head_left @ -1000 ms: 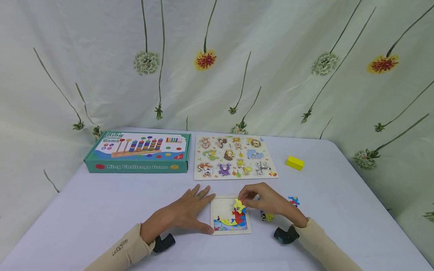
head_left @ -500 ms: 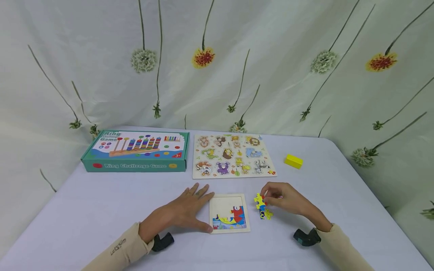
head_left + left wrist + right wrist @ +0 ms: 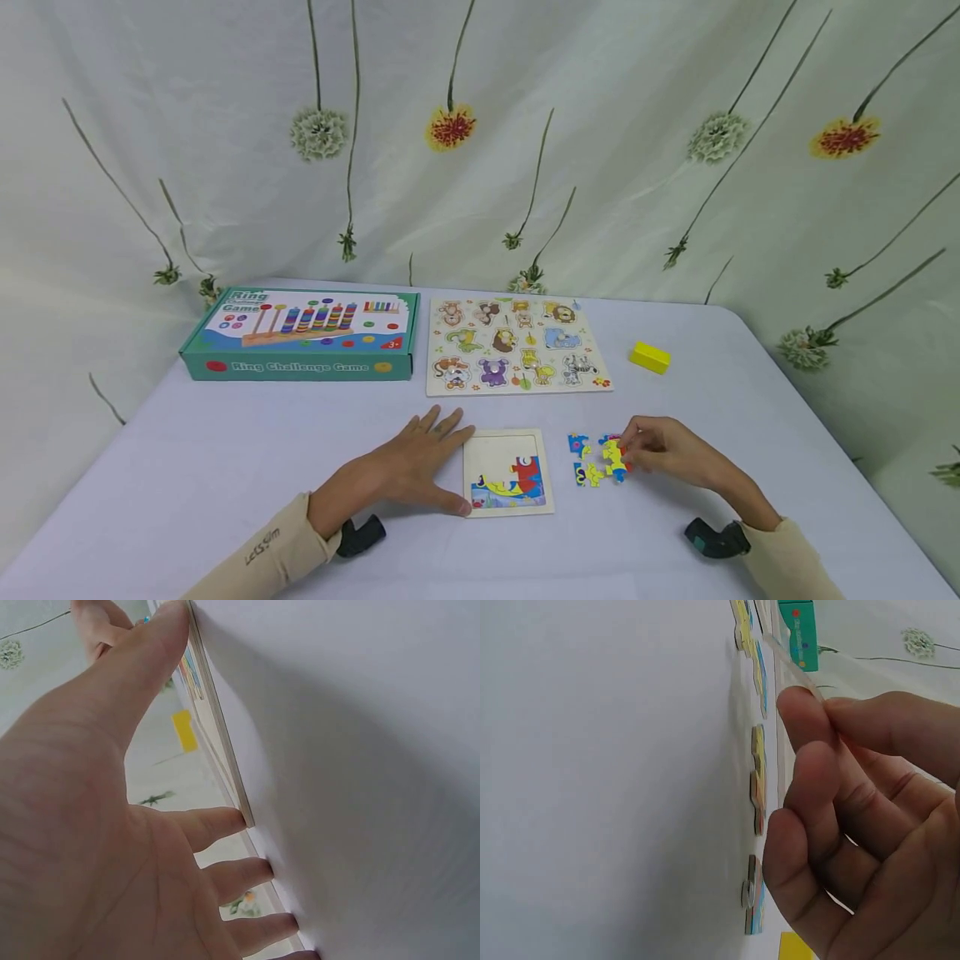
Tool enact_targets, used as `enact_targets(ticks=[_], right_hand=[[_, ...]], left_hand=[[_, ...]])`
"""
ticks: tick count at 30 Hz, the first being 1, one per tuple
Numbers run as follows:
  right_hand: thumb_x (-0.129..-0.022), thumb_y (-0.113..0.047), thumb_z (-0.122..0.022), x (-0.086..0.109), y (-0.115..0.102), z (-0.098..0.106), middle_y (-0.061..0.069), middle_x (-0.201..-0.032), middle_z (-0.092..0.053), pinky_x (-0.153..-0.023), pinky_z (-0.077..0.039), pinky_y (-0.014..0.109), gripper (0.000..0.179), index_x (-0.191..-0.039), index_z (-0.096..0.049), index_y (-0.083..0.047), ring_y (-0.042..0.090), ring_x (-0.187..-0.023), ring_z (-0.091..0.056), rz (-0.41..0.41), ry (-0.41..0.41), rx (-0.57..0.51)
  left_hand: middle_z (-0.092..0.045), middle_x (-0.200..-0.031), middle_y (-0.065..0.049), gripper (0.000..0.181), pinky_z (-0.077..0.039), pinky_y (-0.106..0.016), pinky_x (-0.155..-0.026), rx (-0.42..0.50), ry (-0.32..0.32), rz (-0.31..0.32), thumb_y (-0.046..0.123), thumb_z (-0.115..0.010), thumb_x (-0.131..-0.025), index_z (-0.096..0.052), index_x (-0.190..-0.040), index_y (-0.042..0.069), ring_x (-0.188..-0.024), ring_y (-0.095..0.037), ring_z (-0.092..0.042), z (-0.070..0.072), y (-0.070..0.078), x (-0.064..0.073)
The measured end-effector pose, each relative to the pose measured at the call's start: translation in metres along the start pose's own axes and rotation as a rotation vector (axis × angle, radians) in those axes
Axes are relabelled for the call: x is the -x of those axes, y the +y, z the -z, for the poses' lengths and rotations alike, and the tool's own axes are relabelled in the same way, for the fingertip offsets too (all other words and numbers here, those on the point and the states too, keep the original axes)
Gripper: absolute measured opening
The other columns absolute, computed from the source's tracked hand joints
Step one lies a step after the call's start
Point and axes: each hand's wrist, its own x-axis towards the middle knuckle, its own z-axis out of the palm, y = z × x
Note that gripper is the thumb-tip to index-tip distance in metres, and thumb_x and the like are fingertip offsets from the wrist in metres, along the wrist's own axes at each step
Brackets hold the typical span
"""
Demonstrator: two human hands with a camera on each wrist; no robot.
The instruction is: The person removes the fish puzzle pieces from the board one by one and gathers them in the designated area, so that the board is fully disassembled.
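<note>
My left hand (image 3: 416, 462) lies spread beside a small wooden puzzle tray (image 3: 547, 500), thumb at its near left corner and index finger at its far left corner. In the left wrist view, the thumb and index fingertip meet the tray's edge (image 3: 219, 735). Fitted pieces (image 3: 525, 479) in red, yellow and blue fill the tray's near part. Right of it, my right hand (image 3: 667, 450) pinches a yellow and blue jigsaw piece (image 3: 615, 461) between thumb and index finger, its thin edge (image 3: 795, 661) showing in the right wrist view. Loose pieces lie nearby, one blue (image 3: 578, 445), one yellow and dark (image 3: 588, 475).
Behind the tray lies an animal peg puzzle board (image 3: 480, 387). A green Ring Challenge Game box (image 3: 300, 367) stands at the back left, and a yellow block (image 3: 650, 357) at the back right. A flowered cloth (image 3: 600, 150) hangs behind the table.
My right hand has moved right from over the tray, past the loose pieces, with the jigsaw piece still pinched. The loose pieces now show more fully. My left hand has kept its place.
</note>
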Motion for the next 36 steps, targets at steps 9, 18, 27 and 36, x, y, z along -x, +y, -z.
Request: enact_targets(ticks=[9, 18, 27, 36], right_hand=[[-0.089, -0.001, -0.061, 0.008, 0.01, 0.001, 0.006, -0.085, -0.067, -0.06, -0.047, 0.021, 0.009, -0.099, -0.061, -0.001, 0.009, -0.067, -0.056, -0.049, -0.011, -0.006], [-0.088, -0.004, -0.065, 0.008, 0.014, -0.001, 0.003, -0.088, -0.064, -0.067, -0.048, 0.019, 0.009, -0.096, -0.063, -0.005, 0.008, -0.072, -0.056, -0.052, -0.006, 0.076], [-0.087, -0.003, -0.065, 0.007, 0.015, -0.002, 0.001, -0.083, -0.059, -0.061, -0.045, 0.019, 0.011, -0.098, -0.064, -0.005, 0.006, -0.069, -0.051, -0.046, 0.01, 0.119], [-0.087, -0.007, -0.067, 0.003, 0.009, -0.005, 0.0, -0.08, -0.059, -0.061, -0.045, 0.02, 0.01, -0.097, -0.064, -0.006, 0.007, -0.069, -0.051, -0.028, 0.053, 0.13]], left_hand=[[-0.018, -0.16, -0.006, 0.101, -0.01, -0.056, -0.117, -0.002, -0.005, 0.006, 0.063, -0.073, -0.07, -0.032, -0.151, 0.018, -0.147, -0.035, -0.004, 0.0, 0.001, 0.0], [-0.018, -0.16, -0.006, 0.101, -0.01, -0.056, -0.117, -0.005, -0.006, 0.004, 0.063, -0.073, -0.07, -0.032, -0.151, 0.019, -0.147, -0.035, -0.005, -0.001, 0.0, -0.001], [-0.018, -0.16, -0.006, 0.101, -0.011, -0.056, -0.117, -0.008, -0.004, 0.003, 0.063, -0.074, -0.07, -0.032, -0.151, 0.018, -0.147, -0.036, -0.005, -0.001, 0.0, -0.001], [-0.019, -0.16, -0.007, 0.101, -0.011, -0.056, -0.116, -0.004, 0.0, -0.002, 0.063, -0.074, -0.07, -0.033, -0.15, 0.018, -0.147, -0.037, -0.005, -0.001, -0.001, -0.001]])
